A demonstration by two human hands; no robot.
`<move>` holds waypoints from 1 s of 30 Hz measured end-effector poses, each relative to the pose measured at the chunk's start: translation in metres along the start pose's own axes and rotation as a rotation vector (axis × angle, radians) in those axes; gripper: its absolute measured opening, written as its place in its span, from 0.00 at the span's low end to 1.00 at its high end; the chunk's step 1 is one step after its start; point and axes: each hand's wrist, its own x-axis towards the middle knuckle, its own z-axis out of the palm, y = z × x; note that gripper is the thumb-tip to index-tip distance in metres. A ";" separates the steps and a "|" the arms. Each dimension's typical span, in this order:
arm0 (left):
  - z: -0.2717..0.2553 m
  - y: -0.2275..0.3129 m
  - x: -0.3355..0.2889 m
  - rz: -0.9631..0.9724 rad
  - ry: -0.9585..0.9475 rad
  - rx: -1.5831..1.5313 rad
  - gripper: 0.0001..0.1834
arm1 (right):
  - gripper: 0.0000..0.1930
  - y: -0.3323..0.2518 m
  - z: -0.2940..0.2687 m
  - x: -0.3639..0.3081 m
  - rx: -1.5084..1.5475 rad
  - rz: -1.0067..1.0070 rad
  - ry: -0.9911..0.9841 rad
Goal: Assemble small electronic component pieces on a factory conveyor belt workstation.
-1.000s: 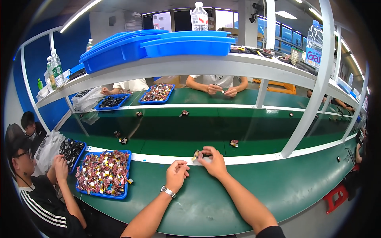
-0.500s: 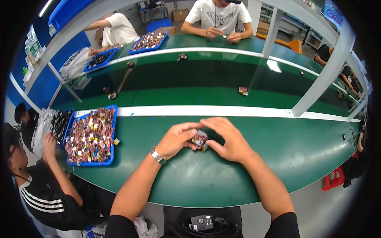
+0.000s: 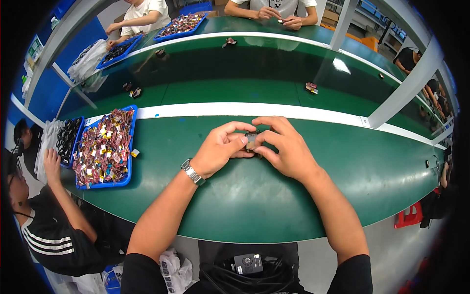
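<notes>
Over the green table, my left hand (image 3: pixel 221 151) grips a small dark device housing (image 3: pixel 252 134) between thumb and fingers, a metal-banded watch (image 3: pixel 192 171) on its wrist. From the other side my right hand (image 3: pixel 288 151) closes in, its thumb and fingertips pinching a small pale tan piece (image 3: pixel 250 145) at the housing. Fingers cover much of both, so how the piece sits against the housing cannot be made out. To the left stands a blue tray (image 3: pixel 128 166) heaped with small wired parts (image 3: pixel 104 149) in reddish, white and yellow.
A co-worker's hand (image 3: pixel 52 161) is by a tray of black parts (image 3: pixel 70 139) at the left. Past the white rail (image 3: pixel 245 111), a green belt (image 3: pixel 210 98) carries several small assemblies. People work across it, and a grey post (image 3: pixel 406 90) rises at the right.
My right thumb and fingertips have come in from being spread beside the housing to pinch the piece at it. The whole scene sits higher in the picture.
</notes>
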 end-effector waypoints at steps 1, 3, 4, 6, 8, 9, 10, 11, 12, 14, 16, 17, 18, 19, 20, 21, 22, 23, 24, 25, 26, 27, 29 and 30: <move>0.000 0.000 0.001 0.009 -0.007 -0.012 0.18 | 0.06 0.000 0.001 0.000 0.003 0.005 0.012; 0.000 -0.001 0.001 0.011 -0.035 -0.031 0.18 | 0.05 0.003 0.006 -0.002 0.036 0.047 0.016; 0.000 0.000 0.001 0.009 -0.034 -0.034 0.18 | 0.04 0.003 0.007 -0.003 0.065 0.085 0.024; -0.001 0.000 0.001 0.009 -0.033 -0.109 0.19 | 0.04 0.001 0.007 -0.003 0.055 0.092 0.031; -0.001 0.000 0.000 0.024 -0.061 -0.101 0.20 | 0.04 0.000 0.008 -0.001 0.043 0.096 0.042; -0.001 0.000 0.000 0.037 -0.089 -0.093 0.21 | 0.04 0.001 0.009 -0.002 0.040 0.103 0.052; 0.000 0.000 0.000 0.039 -0.090 -0.094 0.21 | 0.04 0.001 0.010 -0.003 0.036 0.110 0.062; 0.000 -0.001 0.000 0.063 -0.097 -0.044 0.22 | 0.04 0.000 0.011 -0.003 0.035 0.110 0.063; 0.000 -0.001 0.000 0.087 -0.104 0.006 0.22 | 0.04 -0.001 0.012 -0.003 0.053 0.125 0.071; 0.000 -0.001 0.000 0.073 -0.101 -0.013 0.22 | 0.04 -0.001 0.012 -0.003 0.071 0.143 0.081; 0.002 -0.001 0.000 0.058 -0.099 -0.031 0.22 | 0.04 0.001 0.012 -0.005 0.085 0.152 0.069; 0.003 0.000 0.000 0.040 -0.085 -0.051 0.21 | 0.04 0.001 0.011 -0.005 0.085 0.153 0.072; 0.003 0.000 0.000 0.022 -0.070 -0.072 0.21 | 0.04 0.001 0.009 -0.005 0.110 0.153 0.054; 0.002 0.000 0.000 0.022 -0.071 -0.069 0.21 | 0.03 0.001 0.008 -0.005 0.136 0.153 0.037; 0.000 -0.002 0.000 0.017 -0.085 -0.081 0.21 | 0.03 0.001 0.007 -0.006 0.137 0.152 0.041; 0.000 -0.002 0.000 0.012 -0.098 -0.093 0.20 | 0.04 0.002 0.006 -0.006 0.158 0.143 0.017; 0.000 -0.002 0.000 0.011 -0.100 -0.090 0.20 | 0.04 0.002 0.006 -0.007 0.178 0.134 -0.006; 0.001 -0.001 0.000 0.006 -0.082 -0.076 0.20 | 0.04 0.002 0.007 -0.007 0.177 0.134 -0.003; 0.002 -0.001 0.000 0.000 -0.063 -0.061 0.19 | 0.04 0.002 0.008 -0.007 0.172 0.128 0.013; 0.003 -0.001 0.000 0.001 -0.067 -0.060 0.19 | 0.05 0.002 0.008 -0.007 0.166 0.123 0.028; 0.003 -0.001 0.000 0.006 -0.059 -0.060 0.19 | 0.05 0.002 0.010 -0.007 0.163 0.123 0.031; 0.003 -0.001 0.000 0.012 -0.051 -0.061 0.19 | 0.05 0.000 0.011 -0.007 0.134 0.134 0.064; 0.003 -0.001 0.000 0.007 -0.051 -0.083 0.19 | 0.05 -0.002 0.013 -0.007 0.104 0.143 0.097; 0.003 -0.001 0.000 0.002 -0.050 -0.107 0.19 | 0.06 -0.004 0.014 -0.007 0.097 0.152 0.110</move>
